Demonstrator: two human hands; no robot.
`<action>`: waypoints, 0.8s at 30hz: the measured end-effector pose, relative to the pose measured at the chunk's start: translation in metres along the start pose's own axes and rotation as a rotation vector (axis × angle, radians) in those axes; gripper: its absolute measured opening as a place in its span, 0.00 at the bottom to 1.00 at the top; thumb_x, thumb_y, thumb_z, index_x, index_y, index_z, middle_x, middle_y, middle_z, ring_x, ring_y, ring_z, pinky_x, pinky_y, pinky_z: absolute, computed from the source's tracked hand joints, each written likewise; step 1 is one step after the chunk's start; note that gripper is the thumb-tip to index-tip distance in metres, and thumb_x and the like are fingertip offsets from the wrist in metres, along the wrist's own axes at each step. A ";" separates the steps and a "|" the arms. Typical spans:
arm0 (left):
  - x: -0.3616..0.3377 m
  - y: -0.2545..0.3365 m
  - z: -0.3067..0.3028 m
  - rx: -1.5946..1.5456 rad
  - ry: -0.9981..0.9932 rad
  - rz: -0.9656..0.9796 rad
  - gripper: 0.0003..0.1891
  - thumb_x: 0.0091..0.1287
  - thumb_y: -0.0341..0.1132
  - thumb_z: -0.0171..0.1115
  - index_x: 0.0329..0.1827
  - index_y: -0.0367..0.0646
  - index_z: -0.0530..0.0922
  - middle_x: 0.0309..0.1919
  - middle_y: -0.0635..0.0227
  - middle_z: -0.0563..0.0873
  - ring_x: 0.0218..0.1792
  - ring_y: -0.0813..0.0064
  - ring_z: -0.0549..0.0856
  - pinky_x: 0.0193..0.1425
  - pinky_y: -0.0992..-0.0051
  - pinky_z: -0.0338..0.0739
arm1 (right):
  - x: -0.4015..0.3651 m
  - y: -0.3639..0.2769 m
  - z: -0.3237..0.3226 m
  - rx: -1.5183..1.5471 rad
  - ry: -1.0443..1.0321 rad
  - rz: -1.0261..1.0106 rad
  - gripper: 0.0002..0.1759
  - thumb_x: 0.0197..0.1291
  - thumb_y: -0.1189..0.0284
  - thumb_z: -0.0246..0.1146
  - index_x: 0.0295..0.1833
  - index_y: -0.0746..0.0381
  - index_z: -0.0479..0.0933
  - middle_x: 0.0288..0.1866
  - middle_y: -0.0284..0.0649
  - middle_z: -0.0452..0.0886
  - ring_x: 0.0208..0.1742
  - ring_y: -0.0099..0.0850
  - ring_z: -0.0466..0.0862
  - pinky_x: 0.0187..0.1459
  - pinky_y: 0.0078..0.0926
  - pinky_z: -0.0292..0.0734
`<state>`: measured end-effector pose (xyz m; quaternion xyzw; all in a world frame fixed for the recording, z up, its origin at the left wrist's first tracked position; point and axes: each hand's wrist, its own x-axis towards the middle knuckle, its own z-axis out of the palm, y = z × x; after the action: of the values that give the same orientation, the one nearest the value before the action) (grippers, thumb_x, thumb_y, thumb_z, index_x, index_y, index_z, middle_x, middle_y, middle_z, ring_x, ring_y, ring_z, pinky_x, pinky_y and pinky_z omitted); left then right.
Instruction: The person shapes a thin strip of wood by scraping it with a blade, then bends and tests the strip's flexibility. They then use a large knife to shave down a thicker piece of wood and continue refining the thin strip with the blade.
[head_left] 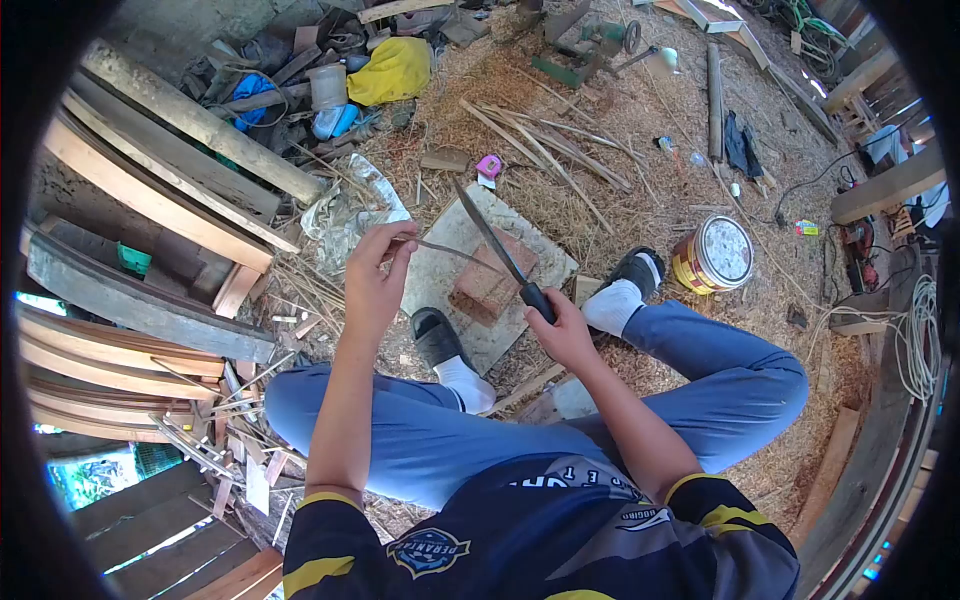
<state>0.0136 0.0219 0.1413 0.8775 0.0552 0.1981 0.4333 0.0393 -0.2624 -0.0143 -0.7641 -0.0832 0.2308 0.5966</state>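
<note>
My left hand (374, 268) pinches one end of a thin brown strip of wood (450, 250), which slants down to the right over a reddish brick (497, 275). In my right hand (562, 333) is the black handle of a long knife (492, 232), its dark blade pointing up and to the left. The blade crosses above the brick and overlaps the strip's right end in this view. Under the brick lies a flat pale board (425, 290) on the ground, between my two feet in black sandals.
A pink tape measure (488, 166) sits beyond the board, near a heap of thin wood strips (560, 145). To the right stands a paint bucket (714, 254). Curved planks (150, 200) are stacked at left. A yellow cloth (392, 71) lies at the back. Shavings cover the ground.
</note>
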 end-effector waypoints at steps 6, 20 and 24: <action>-0.006 0.003 -0.004 -0.018 0.010 -0.009 0.10 0.71 0.20 0.69 0.53 0.35 0.85 0.47 0.59 0.90 0.47 0.68 0.92 0.54 0.72 0.87 | -0.001 -0.004 0.001 0.052 0.001 0.019 0.16 0.73 0.65 0.68 0.56 0.65 0.77 0.34 0.31 0.77 0.27 0.17 0.74 0.26 0.23 0.69; -0.015 -0.006 -0.004 -0.003 0.053 0.018 0.09 0.71 0.27 0.74 0.51 0.35 0.85 0.42 0.60 0.89 0.43 0.68 0.92 0.49 0.73 0.87 | -0.009 -0.006 0.006 0.060 0.016 -0.017 0.22 0.70 0.58 0.71 0.55 0.66 0.80 0.34 0.36 0.81 0.34 0.24 0.78 0.37 0.29 0.75; -0.018 -0.008 0.000 -0.085 0.100 -0.035 0.09 0.73 0.26 0.72 0.52 0.35 0.85 0.42 0.60 0.89 0.41 0.70 0.92 0.48 0.74 0.87 | -0.007 -0.008 0.009 0.094 -0.005 0.037 0.19 0.69 0.61 0.72 0.52 0.65 0.78 0.30 0.33 0.78 0.28 0.22 0.77 0.31 0.28 0.73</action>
<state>-0.0022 0.0224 0.1299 0.8462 0.0835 0.2364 0.4701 0.0307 -0.2549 -0.0065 -0.7361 -0.0598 0.2473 0.6273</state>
